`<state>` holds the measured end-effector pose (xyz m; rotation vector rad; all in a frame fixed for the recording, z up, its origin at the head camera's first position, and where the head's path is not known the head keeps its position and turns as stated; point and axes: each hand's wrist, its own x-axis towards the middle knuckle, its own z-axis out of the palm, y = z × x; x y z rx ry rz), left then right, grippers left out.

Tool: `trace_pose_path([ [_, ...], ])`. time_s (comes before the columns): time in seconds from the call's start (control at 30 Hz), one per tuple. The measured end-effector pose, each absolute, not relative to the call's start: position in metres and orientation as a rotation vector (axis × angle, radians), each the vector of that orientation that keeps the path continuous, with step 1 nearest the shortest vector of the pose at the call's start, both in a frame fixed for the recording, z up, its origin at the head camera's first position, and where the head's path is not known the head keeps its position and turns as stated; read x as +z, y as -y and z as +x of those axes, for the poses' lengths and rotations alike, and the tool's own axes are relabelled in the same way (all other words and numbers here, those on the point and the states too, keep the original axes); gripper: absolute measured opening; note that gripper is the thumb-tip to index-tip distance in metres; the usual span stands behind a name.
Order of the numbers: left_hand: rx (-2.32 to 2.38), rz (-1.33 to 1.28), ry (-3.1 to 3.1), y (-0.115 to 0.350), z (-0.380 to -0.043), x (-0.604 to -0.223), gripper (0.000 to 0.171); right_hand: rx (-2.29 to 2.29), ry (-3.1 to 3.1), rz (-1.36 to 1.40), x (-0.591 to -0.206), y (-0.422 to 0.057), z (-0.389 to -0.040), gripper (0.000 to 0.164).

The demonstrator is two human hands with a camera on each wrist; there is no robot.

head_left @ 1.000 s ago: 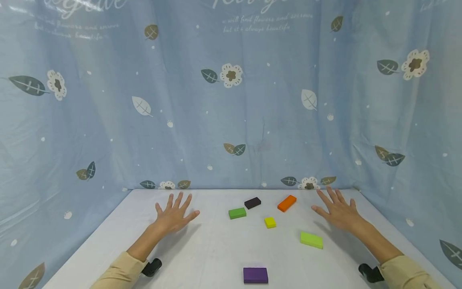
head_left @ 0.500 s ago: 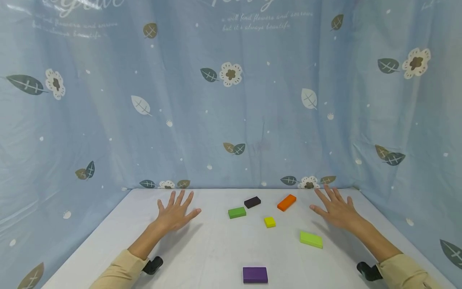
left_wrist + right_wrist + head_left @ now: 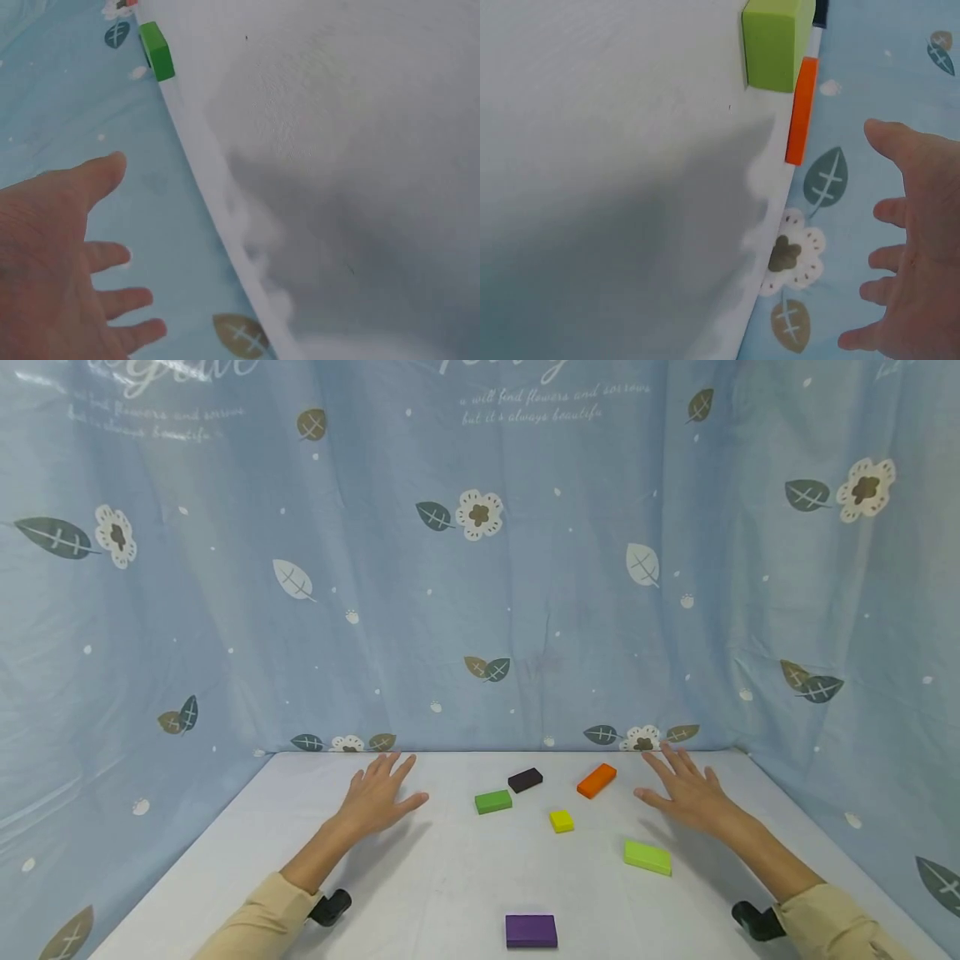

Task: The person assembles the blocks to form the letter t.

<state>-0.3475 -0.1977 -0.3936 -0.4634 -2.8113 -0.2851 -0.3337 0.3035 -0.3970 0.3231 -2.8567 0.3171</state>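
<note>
My left hand [image 3: 375, 802] hovers over the left part of the table, fingers spread, holding nothing. The green block [image 3: 493, 802] is the nearest thing to it. On the other side, my right hand [image 3: 692, 796] is held above the table with its fingers apart and nothing in them. Close to that hand lie an orange block [image 3: 597, 781] and a lime green block [image 3: 648, 857]. Between the hands are a small yellow block [image 3: 562, 821] and a black block [image 3: 525, 780]. A purple block [image 3: 531, 932] lies at the near middle.
The white table [image 3: 420, 893] meets a blue curtain [image 3: 555, 610] printed with leaves and flowers at its back and sides. A black wrist device [image 3: 330, 907] sits under the left cuff, another black device [image 3: 757, 921] under the right one.
Both hands have moved inward, the left to the right and the right slightly to the left. The blocks lie where they were.
</note>
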Motion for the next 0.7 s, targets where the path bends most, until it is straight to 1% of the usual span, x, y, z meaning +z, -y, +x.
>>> trace_pose_path([
  [0.4,-0.383,-0.571,2.725,0.177,-0.360,-0.397,0.069,0.311,2.847,0.343,-0.397,-0.290,-0.341,0.081],
  [0.7,-0.614,-0.615,2.722,0.161,-0.368,-0.400,0.057,0.320,2.831,0.363,-0.395,-0.280,-0.344,0.082],
])
